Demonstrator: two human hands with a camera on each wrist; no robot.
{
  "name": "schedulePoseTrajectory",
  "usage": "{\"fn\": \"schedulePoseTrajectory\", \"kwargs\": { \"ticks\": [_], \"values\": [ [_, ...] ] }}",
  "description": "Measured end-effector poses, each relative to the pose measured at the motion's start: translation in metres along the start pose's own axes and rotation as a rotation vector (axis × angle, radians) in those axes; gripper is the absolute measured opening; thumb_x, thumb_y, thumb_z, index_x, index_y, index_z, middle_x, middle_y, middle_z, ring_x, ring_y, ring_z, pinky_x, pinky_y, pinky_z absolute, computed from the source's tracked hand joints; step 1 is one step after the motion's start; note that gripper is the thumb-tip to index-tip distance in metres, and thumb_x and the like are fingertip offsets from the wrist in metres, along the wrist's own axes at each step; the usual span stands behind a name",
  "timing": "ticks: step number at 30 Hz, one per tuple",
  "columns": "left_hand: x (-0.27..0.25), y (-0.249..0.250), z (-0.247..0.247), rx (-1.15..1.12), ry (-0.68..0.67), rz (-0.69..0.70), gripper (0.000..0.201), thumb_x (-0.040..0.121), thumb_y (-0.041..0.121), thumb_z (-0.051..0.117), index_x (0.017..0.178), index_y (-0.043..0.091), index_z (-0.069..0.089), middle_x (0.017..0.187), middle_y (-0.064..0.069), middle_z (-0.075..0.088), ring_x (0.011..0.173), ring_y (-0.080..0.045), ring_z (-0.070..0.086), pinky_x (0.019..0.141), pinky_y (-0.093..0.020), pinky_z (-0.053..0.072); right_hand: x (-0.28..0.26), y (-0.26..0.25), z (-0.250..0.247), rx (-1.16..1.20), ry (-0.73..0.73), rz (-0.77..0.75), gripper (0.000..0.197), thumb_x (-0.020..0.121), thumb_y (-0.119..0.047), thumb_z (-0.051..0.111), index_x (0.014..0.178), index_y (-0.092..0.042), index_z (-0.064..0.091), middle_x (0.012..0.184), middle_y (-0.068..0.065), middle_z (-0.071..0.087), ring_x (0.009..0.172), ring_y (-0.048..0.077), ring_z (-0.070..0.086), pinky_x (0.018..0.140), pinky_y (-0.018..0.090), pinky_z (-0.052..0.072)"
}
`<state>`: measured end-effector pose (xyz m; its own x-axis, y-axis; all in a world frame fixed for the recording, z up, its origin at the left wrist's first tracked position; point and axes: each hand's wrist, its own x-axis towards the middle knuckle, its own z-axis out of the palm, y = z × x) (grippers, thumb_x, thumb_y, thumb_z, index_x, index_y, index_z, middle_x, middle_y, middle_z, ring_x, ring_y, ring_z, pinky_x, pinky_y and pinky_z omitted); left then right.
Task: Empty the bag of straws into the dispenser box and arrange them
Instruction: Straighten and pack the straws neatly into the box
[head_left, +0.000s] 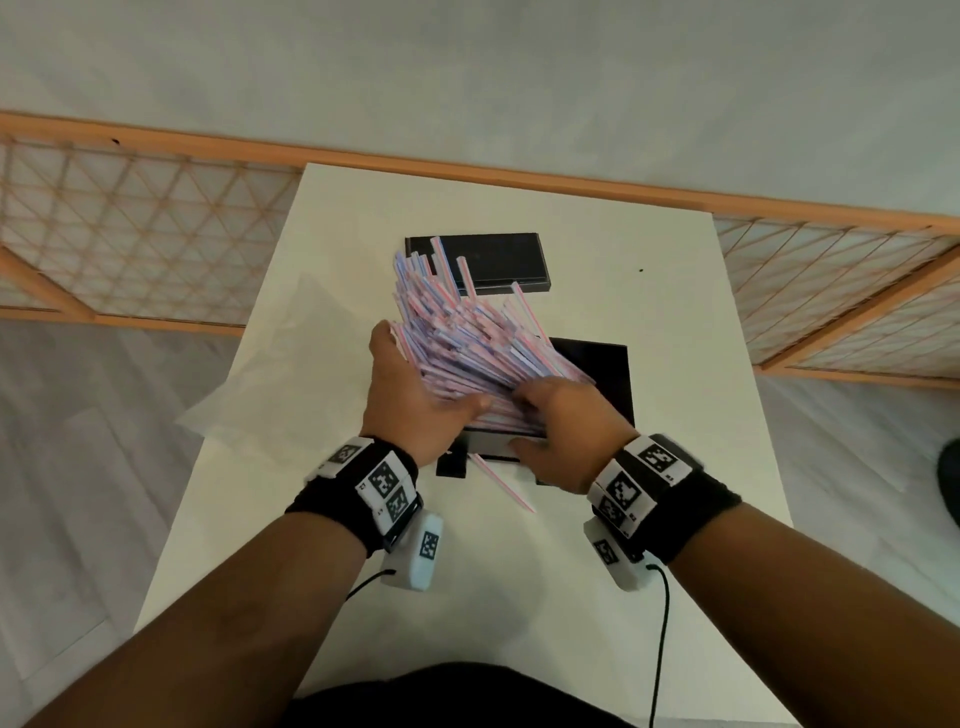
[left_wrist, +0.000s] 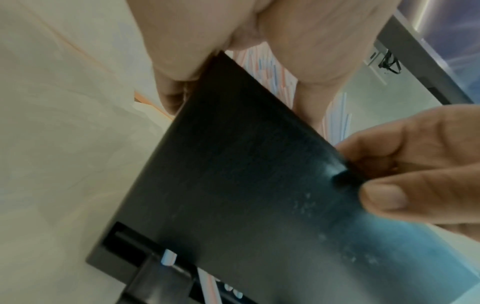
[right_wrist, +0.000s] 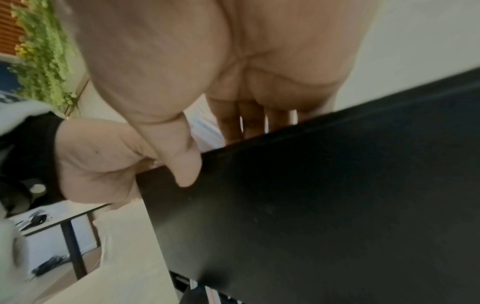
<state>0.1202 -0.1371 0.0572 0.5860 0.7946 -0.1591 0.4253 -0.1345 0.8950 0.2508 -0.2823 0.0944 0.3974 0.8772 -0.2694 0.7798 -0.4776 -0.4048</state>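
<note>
A: Where are the straws (head_left: 467, 338)?
B: A big bunch of pink and blue striped ones sits in the middle of the frame. They stick up out of the black dispenser box (head_left: 592, 374) and fan toward the upper left.

A: What is the left hand (head_left: 415, 400) doing?
B: It cups the left side of the bunch. Its fingers are fairly straight and press on the straws.

A: And the right hand (head_left: 561, 431)?
B: Its fingers lie over the low end of the straws, and its thumb (right_wrist: 185, 170) is on the black front of the box.

A: Anything else on the white tabletop (head_left: 675, 312)?
B: One straw (head_left: 501, 483) lies loose below the box. A black lid (head_left: 498, 260) lies higher up. A clear bag (head_left: 265, 384) lies at the left, partly off the edge.
</note>
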Motion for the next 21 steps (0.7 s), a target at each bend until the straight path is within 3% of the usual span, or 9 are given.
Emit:
{"fn": "schedulePoseTrajectory", "kwargs": {
  "ticks": [2,4,5,7,9,11,15,19,21],
  "values": [
    [-0.001,-0.002,0.0,0.018,0.003,-0.018,0.122,0.064,0.021,0.097,0.154,0.013,0.015,0.147,-0.004,0.051,0.13,-0.021,0.056,0.111,-0.041,0.047,-0.015,0.005,0.001,0.003,0.142,-0.009,0.035,0.075,-0.031,0.067,0.105,-0.014,0.064,0.1,0.006,0.064,0.095,0.03,0.06,0.077,0.038,0.053],
    [-0.003,-0.002,0.001,0.005,0.013,-0.023,0.118,0.066,0.022,0.097,0.153,0.014,0.017,0.145,0.0,0.052,0.127,-0.017,0.056,0.11,-0.036,0.046,-0.033,0.006,0.004,0.018,0.253,-0.049,0.02,0.075,-0.029,0.065,0.09,-0.015,0.062,0.087,0.004,0.064,0.082,0.031,0.061,0.065,0.038,0.052],
    [-0.003,-0.001,0.002,-0.021,0.018,-0.023,0.115,0.066,0.024,0.096,0.152,0.014,0.02,0.142,0.003,0.053,0.124,-0.013,0.056,0.108,-0.032,0.045,-0.041,0.005,0.007,0.012,0.241,-0.055,0.016,0.076,-0.032,0.061,0.083,-0.018,0.059,0.08,0.002,0.064,0.076,0.031,0.062,0.062,0.038,0.051],
    [-0.003,0.001,0.004,-0.084,0.022,-0.029,0.11,0.067,0.028,0.095,0.15,0.014,0.023,0.139,0.005,0.054,0.121,-0.011,0.056,0.106,-0.029,0.045,-0.05,0.0,0.017,-0.039,0.055,0.005,0.02,0.082,-0.042,0.054,0.084,-0.023,0.061,0.078,-0.002,0.068,0.077,0.028,0.065,0.066,0.037,0.053],
    [-0.003,0.002,0.005,-0.122,0.024,-0.043,0.11,0.069,0.031,0.094,0.151,0.013,0.023,0.142,0.003,0.054,0.125,-0.014,0.056,0.109,-0.032,0.045,-0.048,-0.004,0.032,-0.097,-0.127,0.095,0.025,0.089,-0.045,0.054,0.099,-0.024,0.065,0.092,-0.001,0.071,0.091,0.026,0.065,0.077,0.035,0.054],
    [-0.003,0.0,0.006,-0.118,-0.001,-0.038,0.112,0.066,0.029,0.096,0.15,0.014,0.024,0.138,0.006,0.054,0.122,-0.011,0.056,0.106,-0.029,0.045,-0.038,-0.006,0.048,-0.132,-0.204,0.158,0.029,0.093,-0.043,0.054,0.11,-0.023,0.065,0.107,0.003,0.07,0.102,0.027,0.064,0.086,0.037,0.053],
    [-0.004,-0.005,0.002,-0.13,-0.06,0.001,0.128,0.055,0.02,0.101,0.151,0.012,0.017,0.137,0.008,0.052,0.126,-0.008,0.055,0.106,-0.027,0.046,-0.006,-0.009,0.074,-0.194,-0.241,0.222,0.034,0.096,-0.041,0.053,0.118,-0.016,0.063,0.12,0.01,0.065,0.108,0.031,0.063,0.091,0.039,0.053],
    [-0.004,-0.007,0.001,-0.126,-0.089,0.024,0.139,0.05,0.019,0.103,0.154,0.012,0.011,0.139,0.011,0.052,0.125,-0.004,0.055,0.097,-0.012,0.044,0.013,-0.013,0.096,-0.208,-0.231,0.297,0.04,0.097,-0.041,0.053,0.13,-0.018,0.055,0.124,0.009,0.062,0.111,0.031,0.062,0.09,0.04,0.05],
    [-0.005,-0.008,0.001,-0.118,-0.088,0.033,0.138,0.05,0.018,0.103,0.153,0.011,0.012,0.132,0.018,0.052,0.121,0.001,0.055,0.095,-0.008,0.044,0.017,-0.013,0.104,-0.183,-0.217,0.357,0.04,0.096,-0.042,0.055,0.13,-0.021,0.054,0.124,0.009,0.062,0.11,0.031,0.062,0.09,0.041,0.05]
  ]
}}
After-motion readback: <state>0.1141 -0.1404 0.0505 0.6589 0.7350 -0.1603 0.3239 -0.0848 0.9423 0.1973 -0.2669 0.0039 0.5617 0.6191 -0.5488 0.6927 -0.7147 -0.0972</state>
